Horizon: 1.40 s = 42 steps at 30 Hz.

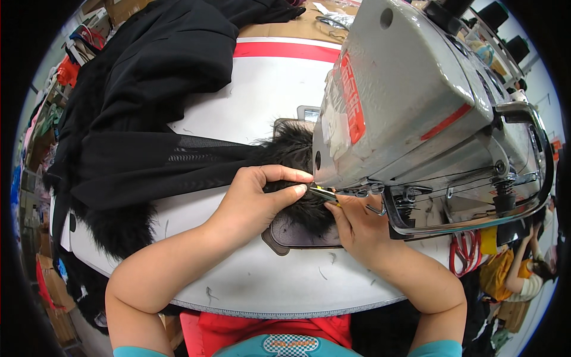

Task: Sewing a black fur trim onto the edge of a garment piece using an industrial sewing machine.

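Observation:
Under the head of a grey sewing machine (pixel 404 77) lies the furry black trim (pixel 306 217) of a black garment (pixel 148 166). My left hand (pixel 256 193) comes in from the left, thumb and forefinger pinched at the trim beside the machine's front end. What exactly lies between those fingertips is partly hidden. Facing it from the right, my right hand (pixel 363 223) grips small thread snips (pixel 323 193), whose metal blades point at the left fingertips. Yellow parts show by the blades; most of the snips are covered by the fingers and the machine.
Black cloth is heaped along the left of the white table (pixel 267 291), its fur edge hanging near the front. A chrome guard (pixel 476 221) juts out on the machine's right. Red cord (pixel 465 253) hangs below it. Another person (pixel 526 268) sits at the far right.

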Motion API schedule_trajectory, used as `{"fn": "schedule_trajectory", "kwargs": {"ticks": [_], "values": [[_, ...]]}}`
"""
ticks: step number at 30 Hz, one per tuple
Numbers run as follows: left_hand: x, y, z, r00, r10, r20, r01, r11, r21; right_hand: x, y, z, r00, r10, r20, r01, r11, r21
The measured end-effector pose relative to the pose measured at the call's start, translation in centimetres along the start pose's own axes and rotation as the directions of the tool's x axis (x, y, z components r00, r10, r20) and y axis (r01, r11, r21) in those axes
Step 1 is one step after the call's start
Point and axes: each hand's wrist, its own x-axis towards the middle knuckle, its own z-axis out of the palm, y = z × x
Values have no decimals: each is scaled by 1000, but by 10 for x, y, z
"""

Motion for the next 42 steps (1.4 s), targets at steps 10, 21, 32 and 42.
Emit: {"fn": "schedule_trajectory", "kwargs": {"ticks": [10, 21, 32, 42], "values": [[-1, 4, 0, 998, -58, 7, 58, 998, -4, 6, -11, -5, 1000, 29, -10, -29, 999, -41], [0, 6, -1, 998, -47, 29, 46, 999, 27, 1, 5, 2, 996, -63, 68, 67, 996, -54], [1, 6, -1, 998, -38, 49, 38, 999, 12, -1, -6, -1, 997, -22, 80, 40, 973, -226], [-1, 10, -1, 996, -81, 42, 79, 996, 34, -3, -4, 1, 998, 7, 57, -1, 994, -110]]}}
